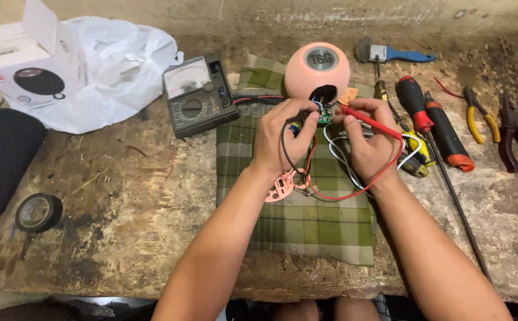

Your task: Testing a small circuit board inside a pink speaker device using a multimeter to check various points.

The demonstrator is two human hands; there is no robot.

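A slim red test probe (369,122) is pinched by the right hand (370,138), its tip at a small green circuit board (324,115). A black probe (297,119) is gripped in the left hand's (282,137) closed fingers beside a round pink plastic speaker (317,70).

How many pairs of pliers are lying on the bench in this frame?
2. Yellow-handled pliers lie at the right of the bench; dark red-handled pliers lie just right of them, near the edge. Others could be hidden among the screwdrivers.

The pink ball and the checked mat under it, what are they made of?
The pink ball looks like smooth matte plastic or rubbery coating: even colour, soft sheen. The checked mat looks like woven cloth: it lies limp with creases and a soft edge.
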